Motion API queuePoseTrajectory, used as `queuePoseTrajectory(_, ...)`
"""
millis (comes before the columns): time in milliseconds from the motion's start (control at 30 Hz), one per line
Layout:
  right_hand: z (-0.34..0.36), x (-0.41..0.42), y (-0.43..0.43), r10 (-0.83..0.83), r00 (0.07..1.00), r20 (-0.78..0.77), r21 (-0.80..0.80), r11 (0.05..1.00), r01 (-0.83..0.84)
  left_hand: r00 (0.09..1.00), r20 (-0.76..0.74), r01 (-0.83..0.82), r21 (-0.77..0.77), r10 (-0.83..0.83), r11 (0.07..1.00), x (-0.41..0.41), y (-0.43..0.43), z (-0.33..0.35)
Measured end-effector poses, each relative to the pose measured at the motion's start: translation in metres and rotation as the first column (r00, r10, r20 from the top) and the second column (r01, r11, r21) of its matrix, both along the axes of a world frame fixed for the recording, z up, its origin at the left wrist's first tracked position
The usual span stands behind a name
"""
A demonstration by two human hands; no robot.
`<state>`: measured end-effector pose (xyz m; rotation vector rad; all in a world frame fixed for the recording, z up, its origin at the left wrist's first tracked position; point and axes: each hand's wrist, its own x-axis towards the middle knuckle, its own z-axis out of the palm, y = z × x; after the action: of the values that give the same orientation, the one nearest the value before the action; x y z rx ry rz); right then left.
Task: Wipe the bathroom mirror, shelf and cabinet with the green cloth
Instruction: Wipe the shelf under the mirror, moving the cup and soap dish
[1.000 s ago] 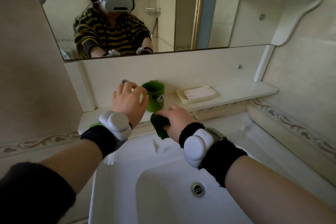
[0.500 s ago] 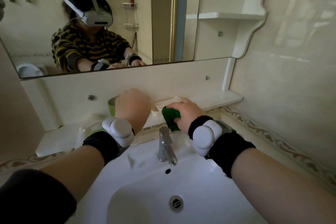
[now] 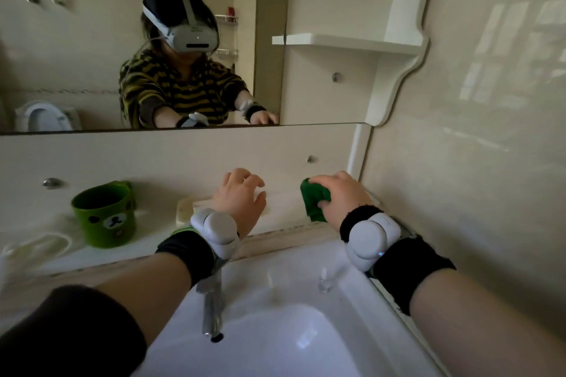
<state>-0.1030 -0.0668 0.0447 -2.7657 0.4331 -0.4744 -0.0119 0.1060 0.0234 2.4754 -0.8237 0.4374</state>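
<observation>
A: Dim bathroom, a pale shelf (image 3: 283, 206) under the mirror (image 3: 76, 55). What does the right grip (image 3: 343, 196) hold?
B: It is clamped on the green cloth (image 3: 312, 199), pressed to the shelf far right of the green cup (image 3: 105, 217), by the wall.
A: A second ago?
B: The cloth lay just right of the cup; it has swept past the soap dish (image 3: 186, 208). The left grip (image 3: 242, 199), fingers apart and holding nothing, has gone from the cup to over that dish.
A: Meaning?
B: Shelf front probably wiped; mirror likely untouched.
</observation>
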Motion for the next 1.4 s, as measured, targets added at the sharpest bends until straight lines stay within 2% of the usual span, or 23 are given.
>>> queuePoseTrajectory(133,-0.007,0.007,-0.058,-0.054,0.996,0.070,0.060,0.997,0.050,0.997,-0.081,0.005,0.071,0.001,0.997,0.006,-0.054,-0.006)
queuePoseTrajectory(367,-0.003,0.036,-0.117,-0.081,0.979,0.186,0.088,0.994,0.066,0.990,-0.110,-0.071,0.128,0.085,0.989,0.025,-0.106,-0.015)
queuePoseTrajectory(567,0.013,0.071,-0.148,-0.124,0.946,0.301,0.090,0.991,0.101,0.986,0.051,-0.165,0.110,0.160,0.980,0.039,-0.136,-0.006)
queuePoseTrajectory(667,0.014,0.084,-0.156,-0.157,0.916,0.369,0.118,0.986,0.121,0.982,0.120,-0.165,0.150,0.147,0.975,0.044,-0.145,-0.003)
queuePoseTrajectory(800,0.011,0.099,-0.167,-0.186,0.865,0.465,0.159,0.979,0.125,0.961,0.164,-0.257,0.213,0.224,0.943,0.053,-0.156,-0.009)
queuePoseTrajectory(1033,-0.013,0.114,-0.176,-0.092,0.832,0.548,0.149,0.989,0.012,0.934,0.219,-0.335,0.269,0.282,0.903,0.064,-0.159,-0.027)
queuePoseTrajectory(1400,-0.039,0.113,-0.185,-0.049,0.868,0.495,0.096,0.995,0.002,0.913,0.301,-0.367,0.314,0.274,0.876,0.070,-0.150,-0.028)
